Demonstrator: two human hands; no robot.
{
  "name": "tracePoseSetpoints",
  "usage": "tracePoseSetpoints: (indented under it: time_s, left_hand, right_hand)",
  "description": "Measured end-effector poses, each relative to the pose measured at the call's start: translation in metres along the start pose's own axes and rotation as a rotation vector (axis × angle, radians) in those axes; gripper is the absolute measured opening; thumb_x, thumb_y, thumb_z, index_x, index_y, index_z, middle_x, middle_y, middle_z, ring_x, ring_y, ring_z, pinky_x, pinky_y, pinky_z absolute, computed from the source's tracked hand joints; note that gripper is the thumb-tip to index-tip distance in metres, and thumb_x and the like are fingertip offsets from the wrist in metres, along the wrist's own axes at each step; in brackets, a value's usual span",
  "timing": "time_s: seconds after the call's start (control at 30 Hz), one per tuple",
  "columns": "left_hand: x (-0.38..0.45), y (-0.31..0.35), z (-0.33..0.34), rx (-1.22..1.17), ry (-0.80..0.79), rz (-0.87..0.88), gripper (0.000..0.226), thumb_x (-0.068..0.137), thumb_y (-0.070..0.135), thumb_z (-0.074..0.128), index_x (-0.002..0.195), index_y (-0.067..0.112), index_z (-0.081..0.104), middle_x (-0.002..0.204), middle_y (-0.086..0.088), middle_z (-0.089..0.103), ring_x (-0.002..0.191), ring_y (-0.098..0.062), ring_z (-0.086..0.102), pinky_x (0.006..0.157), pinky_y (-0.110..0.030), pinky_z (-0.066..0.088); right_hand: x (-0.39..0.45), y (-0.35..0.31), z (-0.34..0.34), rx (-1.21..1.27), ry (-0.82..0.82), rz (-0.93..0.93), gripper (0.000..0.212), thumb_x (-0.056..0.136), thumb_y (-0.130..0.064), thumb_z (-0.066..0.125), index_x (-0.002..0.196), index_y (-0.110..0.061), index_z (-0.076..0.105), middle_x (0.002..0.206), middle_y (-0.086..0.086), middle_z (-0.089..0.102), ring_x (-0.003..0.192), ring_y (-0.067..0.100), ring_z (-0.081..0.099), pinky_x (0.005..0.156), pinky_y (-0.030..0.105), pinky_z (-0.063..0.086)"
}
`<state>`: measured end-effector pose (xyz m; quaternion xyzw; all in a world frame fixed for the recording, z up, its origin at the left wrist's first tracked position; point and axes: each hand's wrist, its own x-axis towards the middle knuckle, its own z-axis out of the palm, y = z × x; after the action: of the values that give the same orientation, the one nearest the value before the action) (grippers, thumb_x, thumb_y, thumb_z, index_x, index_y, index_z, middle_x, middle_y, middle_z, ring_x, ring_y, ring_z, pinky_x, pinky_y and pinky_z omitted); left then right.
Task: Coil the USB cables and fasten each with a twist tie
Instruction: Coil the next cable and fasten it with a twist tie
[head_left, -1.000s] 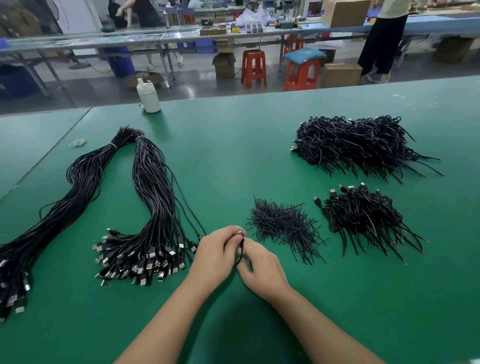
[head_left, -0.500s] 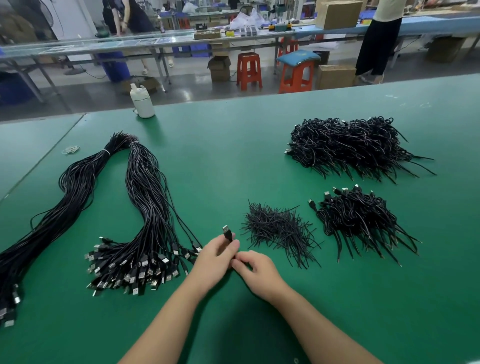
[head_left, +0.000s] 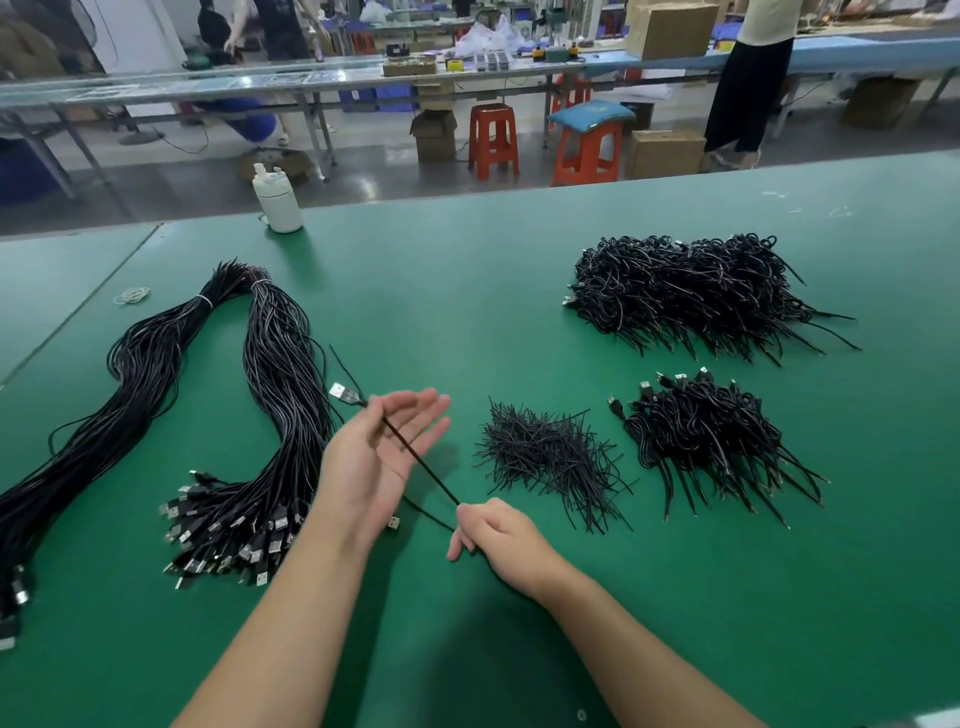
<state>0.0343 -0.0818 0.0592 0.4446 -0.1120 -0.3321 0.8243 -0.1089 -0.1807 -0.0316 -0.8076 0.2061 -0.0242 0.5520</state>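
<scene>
Cable (head_left: 415, 457), one, black, frame centre: I see my right hand (head_left: 498, 535) pinching its lower run, my left hand (head_left: 376, 452) flat-fingered beneath it, plug (head_left: 344, 393) jutting upper left.

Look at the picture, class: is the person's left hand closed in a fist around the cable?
No: the left hand is open, fingers straight, with the cable lying across its palm.
</scene>
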Motion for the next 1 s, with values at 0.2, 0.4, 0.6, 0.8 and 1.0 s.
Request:
tracePoseSetpoints:
  time_s: [0.2,0.4,0.6,0.8,1.0]
  left_hand:
    - [-0.031,0.015,-0.016,0.234,-0.476,-0.428,0.034,0.098,0.023,0.046,0.08,0.006,0.069,0.074,-0.02,0.069,0.041,-0.016,0.059,0.038,-0.015,0.041]
    - [-0.063,0.016,-0.031,0.807,-0.651,-0.702,0.044,0.104,0.029,0.044,0.096,-0.007,0.067,0.092,-0.029,0.072,0.075,-0.034,0.073,0.065,-0.035,0.06]
    - [-0.075,-0.01,-0.024,0.829,-0.163,-0.313,0.036,0.107,0.018,0.037,0.103,0.0,0.067,0.095,-0.014,0.076,0.093,-0.027,0.073,0.089,-0.038,0.058]
    - [-0.076,-0.016,-0.026,0.816,-0.063,-0.053,0.031,0.106,0.016,0.04,0.099,0.016,0.07,0.102,-0.001,0.076,0.102,-0.014,0.071,0.098,-0.034,0.052]
    - [-0.078,-0.003,-0.04,1.325,-0.09,0.128,0.03,0.104,0.03,0.041,0.101,0.034,0.07,0.086,0.014,0.072,0.082,-0.006,0.065,0.079,-0.028,0.052]
  right_hand:
    - [0.001,-0.004,-0.009,0.088,0.005,-0.057,0.056,0.085,-0.064,0.054,0.061,-0.015,0.065,0.066,0.007,0.048,0.065,0.016,0.044,0.064,0.033,0.034]
    - [-0.006,-0.036,-0.007,0.231,-0.116,-0.015,0.043,0.084,-0.051,0.059,0.054,-0.021,0.059,0.053,0.003,0.05,0.051,0.017,0.038,0.053,0.028,0.029]
    - [-0.006,-0.082,-0.003,0.289,-0.018,-0.085,0.038,0.097,-0.014,0.047,0.06,-0.021,0.053,0.059,-0.002,0.046,0.06,0.013,0.041,0.062,0.03,0.035]
    - [-0.013,-0.101,-0.008,0.121,0.056,-0.201,0.029,0.1,-0.017,0.051,0.075,-0.004,0.061,0.07,0.003,0.057,0.067,0.015,0.049,0.071,0.032,0.043]
    - [-0.019,-0.104,-0.002,-0.058,0.114,-0.277,0.019,0.092,-0.04,0.062,0.104,-0.026,0.06,0.053,-0.014,0.042,0.052,0.003,0.038,0.055,0.016,0.032]
